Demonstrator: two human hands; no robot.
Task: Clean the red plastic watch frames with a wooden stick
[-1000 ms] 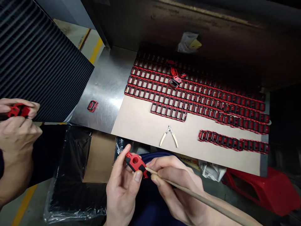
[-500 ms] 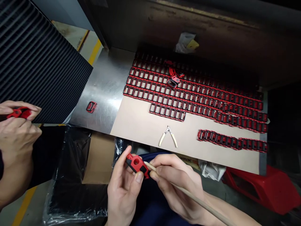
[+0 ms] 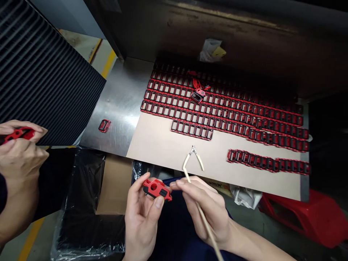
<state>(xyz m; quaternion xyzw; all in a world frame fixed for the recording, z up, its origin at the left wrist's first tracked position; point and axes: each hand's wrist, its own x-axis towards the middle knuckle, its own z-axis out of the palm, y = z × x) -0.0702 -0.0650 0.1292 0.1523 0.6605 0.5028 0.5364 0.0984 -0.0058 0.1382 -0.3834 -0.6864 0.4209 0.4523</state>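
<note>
My left hand (image 3: 141,215) grips a red and black moulded plastic part (image 3: 156,189) between thumb and fingers. My right hand (image 3: 203,206) pinches a thin wooden stick (image 3: 201,212), whose upper end rises away from the part and ends near the handles of cream-handled pliers (image 3: 193,156). The pliers lie on a tan board (image 3: 160,148) with their jaws facing away from me. Several rows of red and black rectangular frames (image 3: 206,116) cover the board's far side. At far left, a co-worker's hands (image 3: 20,148) hold another red part (image 3: 19,134).
A loose red frame (image 3: 104,125) lies on a steel sheet (image 3: 119,98) left of the board. A black ribbed panel (image 3: 43,72) stands beyond the co-worker's hands. Below are a black plastic-lined bin (image 3: 89,214) and a red plastic crate (image 3: 299,217).
My right hand has drawn back, and the stick has swung from pointing at the part to pointing up toward the pliers. The part now lies flatter in my left hand.
</note>
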